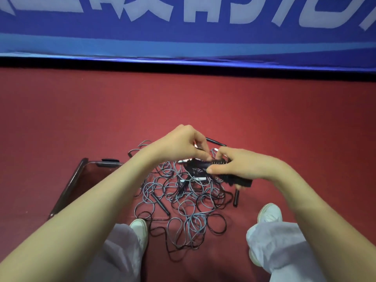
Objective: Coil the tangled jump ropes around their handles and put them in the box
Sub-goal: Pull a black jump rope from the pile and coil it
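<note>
Coiling step in hand: right grip (240, 167) clamped the handles (243, 181) above the floor tangle (183, 200), left grip (183, 145) pinched rope (218, 162); next req. finishing wraps, then transfer to box (67, 187), left.

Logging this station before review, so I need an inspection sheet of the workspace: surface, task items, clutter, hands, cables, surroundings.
Surface: red carpeted floor, ropes lying on it.
Job's things: tangled pile of grey and black jump ropes with loose black handles; clear plastic box with dark rim to its left, partly behind the left forearm.
Clutter: nothing seen.
Hands: right hand grips a black cord-wrapped handle bundle; left hand pinches the same bundle.
Cables: nothing seen besides rope cords.
Surroundings: blue banner with white lettering behind; white shoes by the pile.
</note>
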Tool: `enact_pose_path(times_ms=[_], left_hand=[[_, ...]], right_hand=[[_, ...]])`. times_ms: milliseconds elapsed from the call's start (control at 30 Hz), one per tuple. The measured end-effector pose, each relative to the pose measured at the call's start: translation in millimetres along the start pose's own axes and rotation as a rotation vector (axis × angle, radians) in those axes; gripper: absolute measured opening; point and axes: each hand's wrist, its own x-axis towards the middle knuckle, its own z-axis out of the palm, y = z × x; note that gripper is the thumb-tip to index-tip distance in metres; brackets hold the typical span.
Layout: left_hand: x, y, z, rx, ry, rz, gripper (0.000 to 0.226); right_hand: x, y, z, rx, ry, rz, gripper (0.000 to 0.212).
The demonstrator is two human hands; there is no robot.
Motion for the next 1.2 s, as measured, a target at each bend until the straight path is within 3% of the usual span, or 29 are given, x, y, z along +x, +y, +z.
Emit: enact_pose_path(times_ms=[100, 200, 267, 333, 400, 567, 700, 867, 1067, 1200], left_hand=[[0, 4, 7, -0.131, 0.186, 0.006, 0.011], [3, 11, 11, -0.555, 0.282, -0.047, 0.012], [3, 14, 16, -0.797, 0.178, -0.115, 0.011], [4, 13, 18, -0.865, 0.028, -0.163, 0.014], [4, 9, 13, -0.87, -0.003, -0.18, 0.016], [4, 2, 3, -0.907, 0.124, -0.169, 0.017], [4, 6, 8, -0.935, 0.119, -0.079, 0.02], [5, 6, 7, -0.92, 0.207, 0.048, 0.018], [4, 0, 6, -0.608, 0.351, 0.059, 0.014], [5, -1, 14, -0.145, 0.6, 0.135, 0.015]], right_hand=[[3, -1, 5, -0.377, 0.443, 0.019, 0.044], [7, -1, 5, -0.431, 0.733, -0.019, 0.052], [9, -1, 4, -0.389, 0.847, -0.057, 0.054], [9, 0, 2, -0.332, 0.911, -0.09, 0.054], [8, 1, 2, -0.278, 0.943, -0.128, 0.053], [6, -2, 5, -0.099, 0.926, -0.236, 0.047], [8, -3, 5, 0.097, 0.904, -0.269, 0.039], [8, -1, 3, 0.112, 0.94, -0.238, 0.037], [8, -2, 6, 0.314, 0.831, -0.331, 0.033], [10, -5, 9, 0.453, 0.81, -0.352, 0.022]])
